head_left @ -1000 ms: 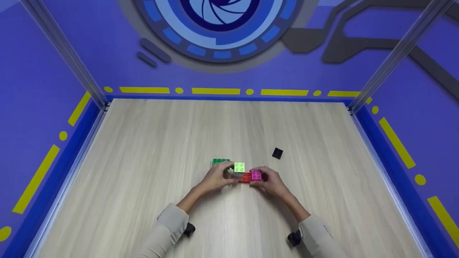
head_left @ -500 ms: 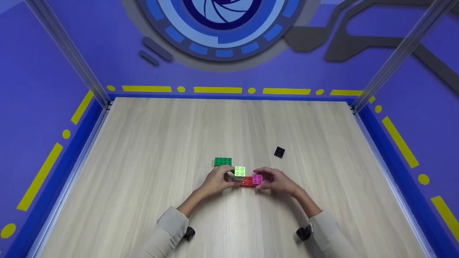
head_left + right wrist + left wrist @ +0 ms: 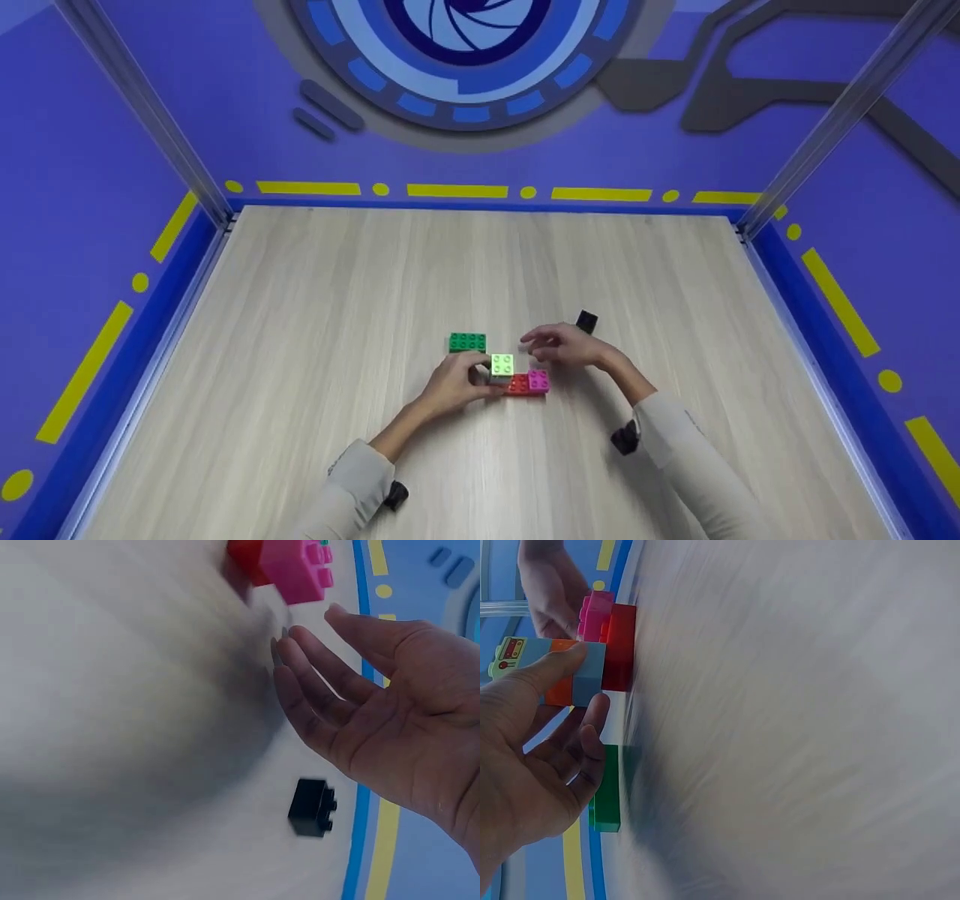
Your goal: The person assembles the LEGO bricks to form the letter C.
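Note:
A red brick (image 3: 517,385) lies on the table, bearing a pink brick (image 3: 538,380) on its right end. On its left end stands a stack of blue and orange bricks (image 3: 561,694), topped by a light green brick (image 3: 502,365) with a printed side. My left hand (image 3: 452,382) holds this stack, thumb on one side and fingers on the other. Behind and right of the pink brick, my right hand (image 3: 566,346) is off the bricks, its fingers extended and slightly bent. In the right wrist view nothing is in the right palm (image 3: 420,712).
Just behind my left hand lies a green brick (image 3: 468,342). A black brick (image 3: 587,322) sits beyond my right hand, which partly covers it in the head view. Blue walls (image 3: 480,169) with yellow marks enclose the wooden table (image 3: 360,277) at the back and sides.
My right hand has let go of the pink brick and moved back, away from it toward the black brick. My left hand has stayed on the stack, which shifted slightly nearer.

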`<state>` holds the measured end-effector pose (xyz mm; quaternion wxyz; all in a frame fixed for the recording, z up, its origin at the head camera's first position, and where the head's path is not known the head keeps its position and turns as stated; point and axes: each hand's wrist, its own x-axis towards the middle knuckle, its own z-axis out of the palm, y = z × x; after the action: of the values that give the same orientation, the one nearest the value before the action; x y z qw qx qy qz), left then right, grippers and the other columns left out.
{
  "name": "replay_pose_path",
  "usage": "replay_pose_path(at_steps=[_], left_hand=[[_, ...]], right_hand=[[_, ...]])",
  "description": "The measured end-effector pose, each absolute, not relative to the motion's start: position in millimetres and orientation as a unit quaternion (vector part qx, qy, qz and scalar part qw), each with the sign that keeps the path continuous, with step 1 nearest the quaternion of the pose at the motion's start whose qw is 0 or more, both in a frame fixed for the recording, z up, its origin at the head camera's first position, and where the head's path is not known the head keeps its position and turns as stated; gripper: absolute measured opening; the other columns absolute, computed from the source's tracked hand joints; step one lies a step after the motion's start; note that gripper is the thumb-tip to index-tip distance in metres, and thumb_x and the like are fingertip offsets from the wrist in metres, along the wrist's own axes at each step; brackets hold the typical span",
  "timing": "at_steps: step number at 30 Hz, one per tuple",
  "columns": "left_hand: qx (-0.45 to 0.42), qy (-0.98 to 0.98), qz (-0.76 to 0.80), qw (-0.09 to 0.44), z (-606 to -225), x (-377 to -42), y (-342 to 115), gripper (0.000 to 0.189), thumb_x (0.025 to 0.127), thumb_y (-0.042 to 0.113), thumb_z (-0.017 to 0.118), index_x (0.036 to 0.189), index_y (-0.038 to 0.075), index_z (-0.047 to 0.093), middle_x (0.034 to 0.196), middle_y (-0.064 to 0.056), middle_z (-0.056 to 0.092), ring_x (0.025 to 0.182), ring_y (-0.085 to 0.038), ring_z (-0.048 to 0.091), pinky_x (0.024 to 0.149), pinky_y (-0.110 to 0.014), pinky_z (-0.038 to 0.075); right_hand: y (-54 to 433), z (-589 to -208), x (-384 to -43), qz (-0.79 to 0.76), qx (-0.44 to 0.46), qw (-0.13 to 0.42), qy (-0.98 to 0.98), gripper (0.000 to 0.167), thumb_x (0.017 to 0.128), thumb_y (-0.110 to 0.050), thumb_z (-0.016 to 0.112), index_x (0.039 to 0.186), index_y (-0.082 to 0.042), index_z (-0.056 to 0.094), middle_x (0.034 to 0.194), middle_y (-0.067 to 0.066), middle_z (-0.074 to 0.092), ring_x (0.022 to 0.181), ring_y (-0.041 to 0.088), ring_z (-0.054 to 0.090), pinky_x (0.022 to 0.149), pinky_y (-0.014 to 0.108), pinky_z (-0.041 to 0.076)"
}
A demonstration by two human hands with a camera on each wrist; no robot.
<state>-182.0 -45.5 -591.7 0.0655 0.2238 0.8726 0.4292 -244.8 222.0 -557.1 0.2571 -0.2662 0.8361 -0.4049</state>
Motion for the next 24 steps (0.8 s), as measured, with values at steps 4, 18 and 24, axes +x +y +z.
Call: replay_pose_path(at_steps=[4, 18, 24], left_hand=[[0.23, 0.868, 0.435, 0.065, -592.9, -181.7, -44.7, 0.037, 0.078, 0.021, 0.089, 0.11, 0.009, 0.074, 0.107, -0.005, 0.073, 0.087, -0.012, 0.062, 0.076, -0.023, 0.049], [0.235, 0.865, 0.438, 0.07, -593.5, -182.5, -42.5, 0.037, 0.08, 0.023, 0.088, 0.113, 0.012, 0.075, 0.109, -0.004, 0.073, 0.09, -0.014, 0.062, 0.077, -0.024, 0.047], [0.23, 0.859, 0.45, 0.079, -592.5, -184.0, -47.5, 0.035, 0.082, 0.023, 0.087, 0.113, 0.014, 0.075, 0.108, -0.001, 0.073, 0.087, -0.012, 0.062, 0.073, -0.02, 0.047]], right_hand=[[196.9, -556.5, -254.2, -0.383, -0.288, 0.222, 0.849, 0.031, 0.103, -0.001, 0.053, 0.132, 0.005, 0.062, 0.122, 0.026, 0.069, 0.109, 0.039, 0.067, 0.092, 0.047, 0.055], [163.2, -569.3, -259.9, -0.33, -0.376, 0.17, 0.849, 0.045, 0.092, 0.016, 0.051, 0.133, 0.002, 0.065, 0.115, 0.024, 0.069, 0.101, 0.036, 0.063, 0.088, 0.04, 0.053], [171.8, -569.5, -259.1, -0.319, -0.344, 0.17, 0.867, 0.044, 0.096, 0.011, 0.049, 0.135, -0.004, 0.065, 0.118, 0.022, 0.067, 0.105, 0.034, 0.063, 0.091, 0.044, 0.053]])
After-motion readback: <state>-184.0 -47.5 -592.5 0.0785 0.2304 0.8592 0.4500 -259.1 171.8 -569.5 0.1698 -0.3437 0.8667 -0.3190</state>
